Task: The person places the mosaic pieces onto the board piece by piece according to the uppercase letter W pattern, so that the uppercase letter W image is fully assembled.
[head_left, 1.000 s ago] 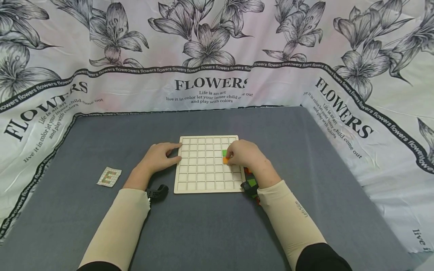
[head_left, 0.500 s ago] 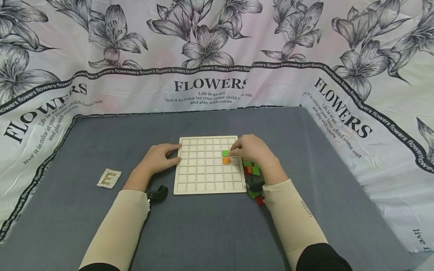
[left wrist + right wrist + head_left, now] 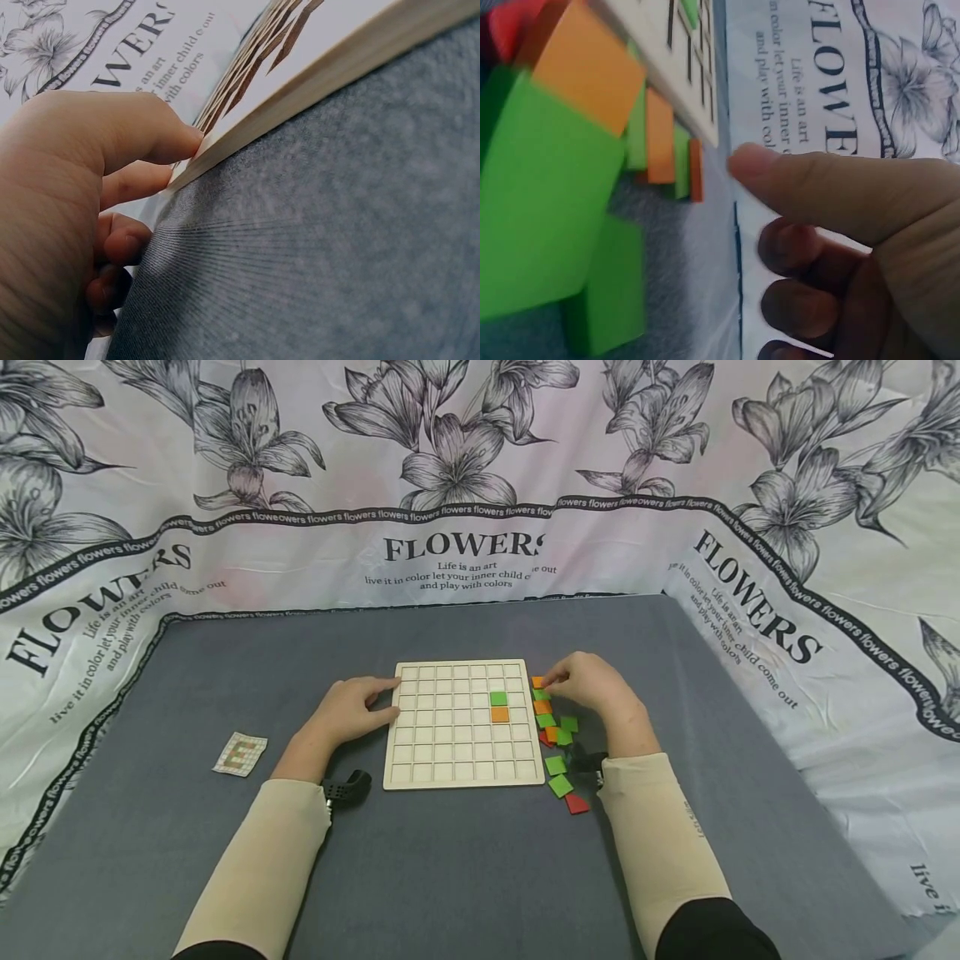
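I'm watching the left hand resting thumb and fingers, spread apart, against the left edge of the gridded board, which is lying flat on the grey table. A green tile and an orange tile are sitting in adjoining squares toward its right side. The right hand is hovering by the far end of the loose tiles, fingers loosely bent, gripping nothing I'm seeing (its index fingertip is hidden, so contact is uncertain). A small patterned card is lying off to the left.
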### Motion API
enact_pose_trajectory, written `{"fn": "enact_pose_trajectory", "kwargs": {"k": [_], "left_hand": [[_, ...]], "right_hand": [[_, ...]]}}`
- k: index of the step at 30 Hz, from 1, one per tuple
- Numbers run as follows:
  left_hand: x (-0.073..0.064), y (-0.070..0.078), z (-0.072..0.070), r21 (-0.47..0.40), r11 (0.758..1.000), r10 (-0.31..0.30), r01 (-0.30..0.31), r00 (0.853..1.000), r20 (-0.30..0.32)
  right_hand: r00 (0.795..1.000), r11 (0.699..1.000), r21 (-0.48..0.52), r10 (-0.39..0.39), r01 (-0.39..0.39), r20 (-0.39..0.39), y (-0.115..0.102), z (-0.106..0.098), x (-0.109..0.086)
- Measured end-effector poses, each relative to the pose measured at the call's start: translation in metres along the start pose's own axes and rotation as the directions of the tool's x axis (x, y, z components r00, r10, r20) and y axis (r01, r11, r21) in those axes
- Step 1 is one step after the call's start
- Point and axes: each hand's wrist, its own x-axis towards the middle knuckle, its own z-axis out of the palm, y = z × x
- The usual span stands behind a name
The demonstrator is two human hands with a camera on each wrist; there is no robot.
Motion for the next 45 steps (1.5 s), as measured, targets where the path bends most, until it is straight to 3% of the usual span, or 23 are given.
{"fn": "enact_pose_trajectory", "kwargs": {"k": [6,23,28,36,45], "left_hand": [[0.0,0.0,0.0,0.0,1.0,0.002,-0.002,1.0,0.001],[0.001,-0.003,0.001,-0.002,1.0,0.011,-0.011,1.0,-0.007],[0.001,-0.003,0.001,0.001,1.0,0.009,-0.009,1.0,-0.007],[0.001,-0.002,0.0,0.002,1.0,0.014,-0.014,1.0,-0.007],[0.0,-0.002,0.001,0.005,1.0,0.026,-0.026,1.0,-0.009]], "right_hand": [[0.998,1.0,-0.013,0.023,-0.022,0.057,0.007,0.005,0.005],[0.997,0.997,-0.027,0.07,-0.07,0.02,0.013,0.008,0.007],[0.999,0.999,0.013,0.052,-0.052,-0.001,0.01,0.0,0.002],[0.998,0.997,0.06,-0.055,0.055,-0.003,-0.008,-0.012,-0.008],[0.982,0.991,0.063,-0.125,0.117,0.14,-0.044,-0.01,-0.02]]}}
